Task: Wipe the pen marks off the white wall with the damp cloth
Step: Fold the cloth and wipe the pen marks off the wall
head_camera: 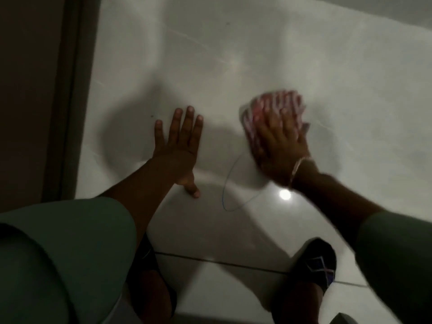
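Note:
A glossy white wall (pixel 233 54) fills the view. A thin blue pen mark (pixel 225 183) curves in a loop on it, below and left of my right hand. My right hand (pixel 280 146) presses flat on a red-and-white striped cloth (pixel 271 111) against the wall; both are blurred by motion, and the hand covers most of the cloth. My left hand (pixel 180 146) lies flat on the wall with its fingers spread, holding nothing, left of the pen mark.
A dark brown door frame (pixel 70 90) runs down the left edge of the wall. Below, a tiled floor (pixel 222 288) shows with my two feet in dark slippers (pixel 315 263). A bright light reflection (pixel 285 195) shines on the wall near my right wrist.

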